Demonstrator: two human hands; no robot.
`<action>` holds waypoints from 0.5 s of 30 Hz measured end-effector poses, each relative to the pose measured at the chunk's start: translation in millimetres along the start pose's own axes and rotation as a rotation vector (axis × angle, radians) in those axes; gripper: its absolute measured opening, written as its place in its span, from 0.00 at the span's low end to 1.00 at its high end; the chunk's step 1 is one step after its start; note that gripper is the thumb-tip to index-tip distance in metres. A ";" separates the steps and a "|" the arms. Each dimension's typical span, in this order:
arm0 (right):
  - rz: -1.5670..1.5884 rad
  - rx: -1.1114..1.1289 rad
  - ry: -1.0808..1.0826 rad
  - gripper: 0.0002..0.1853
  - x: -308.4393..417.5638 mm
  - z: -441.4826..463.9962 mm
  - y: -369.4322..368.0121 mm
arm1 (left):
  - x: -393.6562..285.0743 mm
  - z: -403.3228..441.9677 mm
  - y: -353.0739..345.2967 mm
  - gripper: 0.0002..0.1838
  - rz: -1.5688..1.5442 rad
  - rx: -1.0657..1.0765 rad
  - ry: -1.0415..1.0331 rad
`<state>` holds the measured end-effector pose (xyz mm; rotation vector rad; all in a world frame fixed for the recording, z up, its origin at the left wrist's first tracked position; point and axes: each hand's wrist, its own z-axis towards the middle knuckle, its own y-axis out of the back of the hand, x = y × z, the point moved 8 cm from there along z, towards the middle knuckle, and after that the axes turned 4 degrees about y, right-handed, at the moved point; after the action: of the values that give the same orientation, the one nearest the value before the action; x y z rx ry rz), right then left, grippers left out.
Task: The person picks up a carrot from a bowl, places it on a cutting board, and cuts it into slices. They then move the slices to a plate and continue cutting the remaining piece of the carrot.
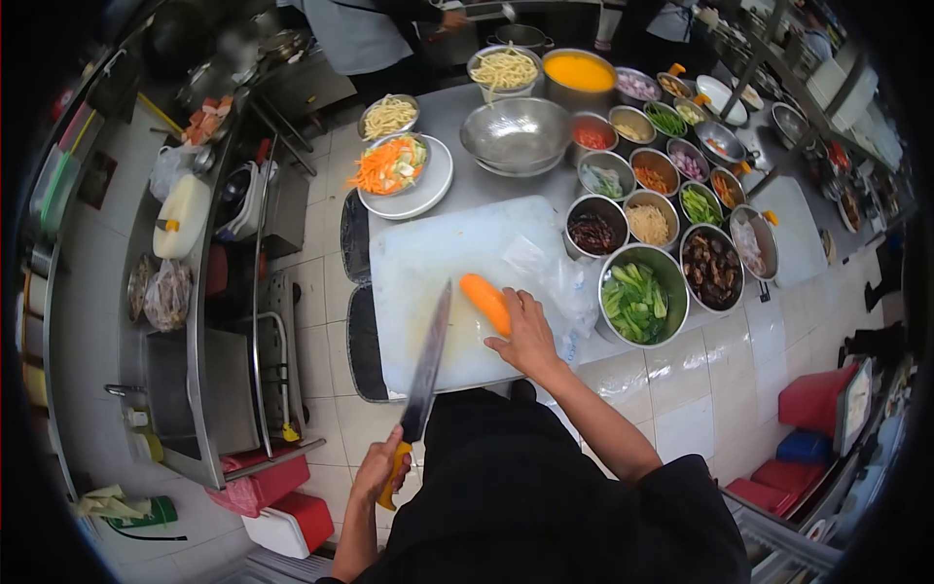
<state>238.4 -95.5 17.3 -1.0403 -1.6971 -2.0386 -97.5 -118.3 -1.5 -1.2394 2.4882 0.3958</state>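
Note:
My left hand (377, 472) is wrapped round the yellow handle of a long kitchen knife (428, 365). The blade points up and away from me, its tip over the white cutting board (428, 248) just left of a peeled carrot (484, 302). My right hand (528, 336) grips the carrot's near right side, fingers on top and thumb toward the board. The carrot lies at a slant on the board, apart from the blade. A crumpled clear plastic bag (569, 292) rests by the board's right edge.
Right of the board stand several metal pots, the nearest holding leafy greens (637, 302). Beyond the board are a steel colander (514, 131) and a bowl of cut vegetables (389, 165) on white plates. A steel sink unit (195, 389) is at left; a person (355, 34) stands across the table.

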 end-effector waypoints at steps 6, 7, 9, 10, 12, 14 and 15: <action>-0.028 -0.077 -0.111 0.47 -15.5 -5.1 -14.6 | 12.3 8.2 18.4 0.35 0.047 0.042 0.072; -0.061 -0.090 -0.101 0.46 -16.1 -4.8 -16.3 | 11.3 10.6 29.3 0.35 0.056 -0.037 0.047; -0.094 -0.094 -0.088 0.46 -13.5 -3.8 -18.9 | 9.8 9.5 48.2 0.35 -0.076 -0.178 0.029; -0.081 -0.117 -0.107 0.45 -11.2 -4.3 -16.3 | 13.5 9.4 58.4 0.35 -0.163 -0.248 0.039; -0.074 -0.144 -0.124 0.44 -11.2 -3.3 -14.3 | 14.5 9.5 71.5 0.35 -0.197 -0.277 -0.007; -0.055 -0.175 -0.144 0.41 -16.8 -3.7 -16.4 | 5.3 -0.2 71.4 0.35 -0.091 -0.239 -0.042; -0.061 -0.172 -0.142 0.41 -17.6 -4.4 -18.7 | 3.5 -1.3 67.3 0.35 -0.029 -0.197 -0.038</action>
<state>237.4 -98.5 -8.6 -1.2283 -1.6619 -2.2304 -153.9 -82.1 4.9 -1.3260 2.4434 0.6646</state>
